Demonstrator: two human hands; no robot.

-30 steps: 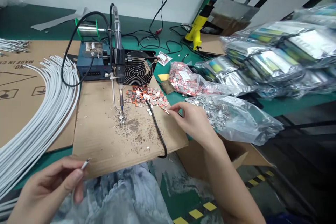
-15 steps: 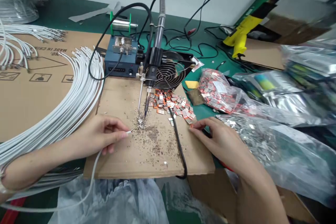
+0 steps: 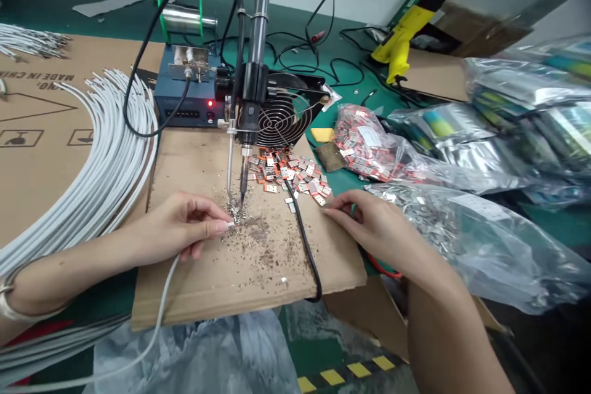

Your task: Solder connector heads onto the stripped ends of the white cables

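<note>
My left hand (image 3: 194,228) pinches a white cable (image 3: 167,283) close to its end, which points at the tip of the clamped soldering iron (image 3: 252,104). Bits of solder lie scattered beneath that tip. Right of the iron, a pile of metal and orange USB connectors (image 3: 300,173) lies on the cardboard (image 3: 184,160). My right hand (image 3: 373,221) is by the right edge of the cardboard, just past the pile, thumb and forefinger pressed together. Whatever sits between those fingertips is too small to make out.
A blue soldering station (image 3: 184,95) with a solder spool (image 3: 182,18) and a fan (image 3: 284,120) stand behind. White cables (image 3: 106,160) lie bundled at left. Bags of connectors (image 3: 367,144) and metal parts (image 3: 425,221) lie at right. A black cord (image 3: 302,234) crosses the cardboard.
The view has shifted. My left hand has brought the cable end nearer the iron tip. My right hand has drawn slightly away from the connector pile. A red light now shows on the station.
</note>
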